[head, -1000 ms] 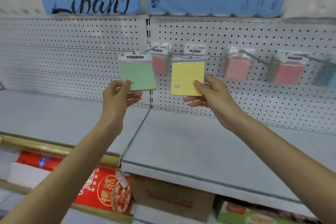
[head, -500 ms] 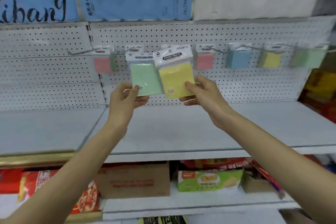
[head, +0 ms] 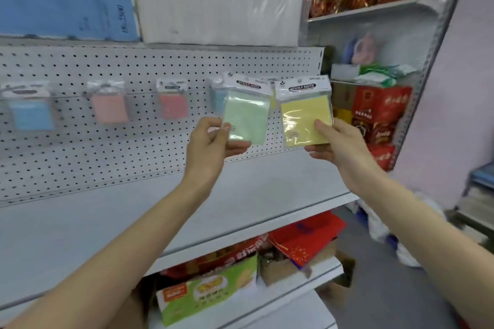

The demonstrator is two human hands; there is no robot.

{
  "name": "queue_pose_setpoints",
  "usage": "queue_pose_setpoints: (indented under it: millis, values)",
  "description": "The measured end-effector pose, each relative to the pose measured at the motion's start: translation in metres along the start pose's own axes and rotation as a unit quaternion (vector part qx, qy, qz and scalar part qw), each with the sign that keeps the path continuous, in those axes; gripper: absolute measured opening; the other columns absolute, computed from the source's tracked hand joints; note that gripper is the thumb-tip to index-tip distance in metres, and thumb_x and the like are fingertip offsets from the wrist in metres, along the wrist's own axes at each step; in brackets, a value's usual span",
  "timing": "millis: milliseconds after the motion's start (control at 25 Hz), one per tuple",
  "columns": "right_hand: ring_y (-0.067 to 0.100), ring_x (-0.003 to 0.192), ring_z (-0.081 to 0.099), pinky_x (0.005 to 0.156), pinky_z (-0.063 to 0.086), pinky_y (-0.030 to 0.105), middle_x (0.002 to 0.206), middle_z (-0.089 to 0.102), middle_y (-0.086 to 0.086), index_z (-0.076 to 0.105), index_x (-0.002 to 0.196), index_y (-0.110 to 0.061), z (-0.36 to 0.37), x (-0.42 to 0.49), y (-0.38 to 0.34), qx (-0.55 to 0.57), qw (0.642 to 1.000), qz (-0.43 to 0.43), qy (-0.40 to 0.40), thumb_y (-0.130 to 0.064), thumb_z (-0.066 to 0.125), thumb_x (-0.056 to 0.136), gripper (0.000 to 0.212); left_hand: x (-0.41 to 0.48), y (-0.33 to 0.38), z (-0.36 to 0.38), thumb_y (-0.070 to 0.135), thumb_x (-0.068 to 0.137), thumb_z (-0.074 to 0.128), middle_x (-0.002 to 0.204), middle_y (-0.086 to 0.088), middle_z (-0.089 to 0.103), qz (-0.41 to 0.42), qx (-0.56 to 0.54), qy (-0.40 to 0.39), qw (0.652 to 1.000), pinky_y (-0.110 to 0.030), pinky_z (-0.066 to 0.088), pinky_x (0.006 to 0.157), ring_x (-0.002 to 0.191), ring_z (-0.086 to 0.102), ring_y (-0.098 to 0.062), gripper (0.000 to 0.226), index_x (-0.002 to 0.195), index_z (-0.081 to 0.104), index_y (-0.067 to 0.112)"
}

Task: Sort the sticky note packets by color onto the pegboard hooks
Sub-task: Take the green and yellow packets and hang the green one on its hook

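My left hand [head: 211,141] pinches the lower left corner of a green sticky note packet [head: 247,115], held upright before the white pegboard [head: 107,147]. A yellow packet [head: 306,119] is pinched at its lower right corner by my right hand [head: 339,144], just right of the green one. On the pegboard hooks hang a blue packet [head: 30,112], two pink packets [head: 109,107] [head: 173,104], and another blue packet [head: 217,99] partly hidden behind the green one.
A grey shelf board [head: 133,216] runs under the pegboard. Boxes and red goods fill the lower shelf [head: 240,275]. To the right stands a shelf unit with red boxes [head: 379,112]. White and blue packs sit above the pegboard.
The view has swung to the right along the pegboard. Both hands have carried their packets rightward, and the two packets now stand a little apart instead of overlapping.
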State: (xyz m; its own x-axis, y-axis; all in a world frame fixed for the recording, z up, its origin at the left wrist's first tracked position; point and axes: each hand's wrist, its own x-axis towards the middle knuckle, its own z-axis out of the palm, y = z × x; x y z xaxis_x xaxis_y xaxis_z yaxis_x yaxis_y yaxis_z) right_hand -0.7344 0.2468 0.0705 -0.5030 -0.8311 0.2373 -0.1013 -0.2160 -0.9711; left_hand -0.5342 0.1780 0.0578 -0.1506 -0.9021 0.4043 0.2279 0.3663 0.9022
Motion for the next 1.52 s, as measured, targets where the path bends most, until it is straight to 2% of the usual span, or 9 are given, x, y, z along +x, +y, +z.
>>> queue_pose_setpoints:
  millis: [160, 280, 480, 640, 760, 1080, 1320, 1520]
  values:
    - [0.014, 0.066, 0.064, 0.058, 0.053, 0.022, 0.097, 0.068, 0.009, 0.06, 0.108, -0.011, -0.046, 0.064, 0.014, -0.01, 1.0, -0.002, 0.024, -0.025, 0.052, 0.097, 0.019, 0.036, -0.024, 0.061, 0.011, 0.098, 0.044, 0.063, -0.006, 0.071, 0.001, -0.031, -0.007, 0.999, -0.024, 0.057, 0.066, 0.065, 0.071, -0.019, 0.007, 0.094, 0.049, 0.011]
    - [0.014, 0.063, 0.061, 0.058, 0.052, 0.023, 0.096, 0.066, 0.01, 0.06, 0.112, -0.009, -0.066, 0.12, 0.019, -0.01, 1.0, 0.013, 0.016, -0.024, 0.05, 0.097, 0.022, 0.072, -0.038, 0.094, 0.01, 0.098, 0.044, 0.064, -0.009, 0.07, 0.002, -0.051, 0.023, 0.998, -0.022, 0.056, 0.063, 0.064, 0.071, -0.02, 0.007, 0.095, 0.05, 0.01]
    - [0.013, 0.058, 0.059, 0.053, 0.051, 0.022, 0.089, 0.066, 0.009, 0.062, 0.1, -0.013, -0.089, 0.177, 0.042, -0.015, 0.998, 0.05, -0.026, -0.024, 0.052, 0.096, 0.014, 0.113, -0.064, 0.129, 0.01, 0.097, 0.045, 0.063, -0.009, 0.07, -0.012, -0.05, 0.063, 0.997, -0.023, 0.057, 0.065, 0.067, 0.072, -0.021, 0.005, 0.098, 0.048, 0.006]
    - [0.013, 0.056, 0.059, 0.052, 0.051, 0.022, 0.085, 0.066, 0.01, 0.063, 0.103, -0.01, -0.101, 0.202, 0.061, -0.023, 0.995, 0.066, -0.07, -0.023, 0.053, 0.096, 0.018, 0.124, -0.077, 0.153, 0.009, 0.097, 0.046, 0.061, -0.008, 0.07, -0.015, -0.038, 0.081, 0.996, -0.025, 0.058, 0.066, 0.065, 0.071, -0.021, 0.005, 0.099, 0.048, 0.005]
    - [0.014, 0.056, 0.059, 0.053, 0.052, 0.023, 0.089, 0.066, 0.012, 0.063, 0.1, -0.011, -0.103, 0.215, 0.067, 0.001, 0.993, 0.057, -0.104, -0.023, 0.053, 0.096, 0.016, 0.124, -0.077, 0.163, 0.008, 0.097, 0.045, 0.068, -0.016, 0.068, -0.004, -0.026, 0.104, 0.994, -0.023, 0.057, 0.063, 0.063, 0.071, -0.019, 0.005, 0.096, 0.048, 0.005]
    - [0.014, 0.053, 0.06, 0.056, 0.054, 0.025, 0.091, 0.067, 0.012, 0.061, 0.106, -0.007, -0.115, 0.232, 0.068, 0.011, 0.983, -0.052, -0.178, -0.014, 0.049, 0.097, 0.016, 0.131, -0.07, 0.183, 0.011, 0.098, 0.045, 0.063, -0.01, 0.07, 0.012, -0.008, 0.157, 0.987, -0.021, 0.055, 0.062, 0.065, 0.071, -0.02, 0.006, 0.096, 0.048, 0.006]
    - [0.013, 0.045, 0.056, 0.049, 0.053, 0.024, 0.077, 0.063, 0.009, 0.058, 0.105, 0.004, -0.117, 0.248, 0.08, 0.018, 0.984, 0.007, -0.176, -0.015, 0.052, 0.096, 0.022, 0.137, -0.066, 0.195, 0.011, 0.098, 0.044, 0.059, -0.007, 0.069, 0.033, 0.012, 0.168, 0.985, -0.021, 0.055, 0.062, 0.064, 0.071, -0.018, 0.007, 0.093, 0.049, 0.009]
    - [0.015, 0.049, 0.057, 0.054, 0.052, 0.026, 0.077, 0.061, 0.009, 0.06, 0.1, -0.002, -0.116, 0.254, 0.09, 0.052, 0.98, 0.023, -0.189, -0.017, 0.052, 0.096, 0.017, 0.14, -0.068, 0.197, 0.01, 0.098, 0.044, 0.059, -0.007, 0.069, 0.04, 0.019, 0.18, 0.983, -0.021, 0.055, 0.061, 0.062, 0.071, -0.018, 0.007, 0.093, 0.049, 0.009]
